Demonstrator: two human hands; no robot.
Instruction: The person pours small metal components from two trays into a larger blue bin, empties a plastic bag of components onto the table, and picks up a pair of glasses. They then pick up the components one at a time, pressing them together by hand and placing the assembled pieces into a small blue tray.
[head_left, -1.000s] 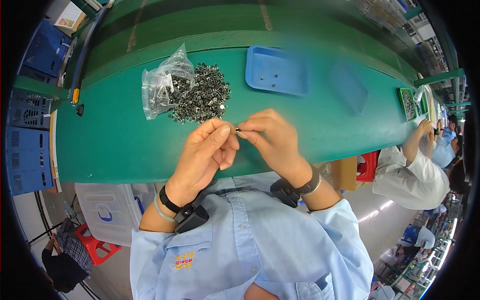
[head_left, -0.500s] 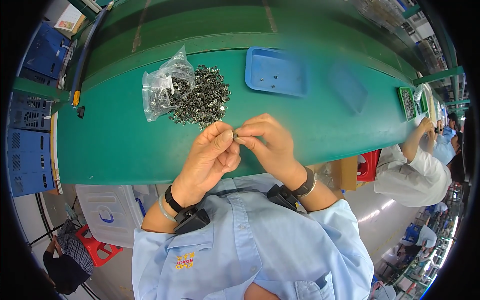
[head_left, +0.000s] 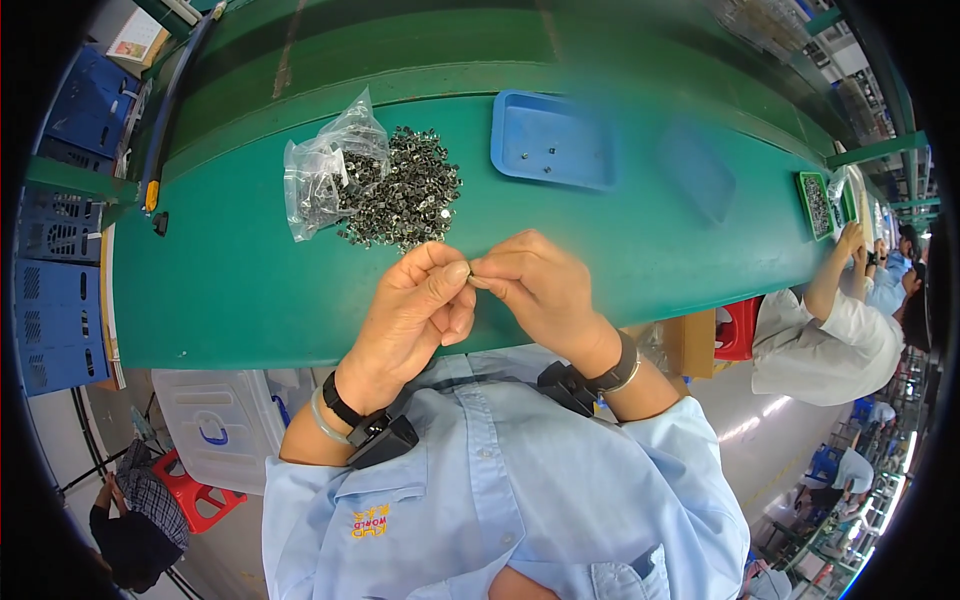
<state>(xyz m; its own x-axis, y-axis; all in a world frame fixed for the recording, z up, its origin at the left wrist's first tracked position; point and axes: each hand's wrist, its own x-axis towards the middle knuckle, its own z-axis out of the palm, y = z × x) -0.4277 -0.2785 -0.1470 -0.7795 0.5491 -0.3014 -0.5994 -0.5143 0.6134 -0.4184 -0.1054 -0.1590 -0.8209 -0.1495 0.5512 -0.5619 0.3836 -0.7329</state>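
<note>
Left hand (head_left: 415,305) and right hand (head_left: 540,285) pinch tiny dark metal part (head_left: 470,270) between fingertips, 6 o'clock of loose grey metal parts heap (head_left: 405,190) on green surface (head_left: 240,270). Advise firm pinch, part kept over surface.

Light blue short-sleeved shirt (head_left: 520,500), small yellow-and-red embroidered mark on chest. Left wrist: black band with black device (head_left: 385,440), plus pale bangle. Right wrist: black band (head_left: 612,368), black clip beside it.

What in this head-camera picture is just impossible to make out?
- Small part pinched between left hand and right hand: fingertips cover it, head view.
- Specks in the blue tray: too small.
- Contents of the clear bag: crumpled plastic and glare.
- Green tray near the rim: bent, tiny.
</note>
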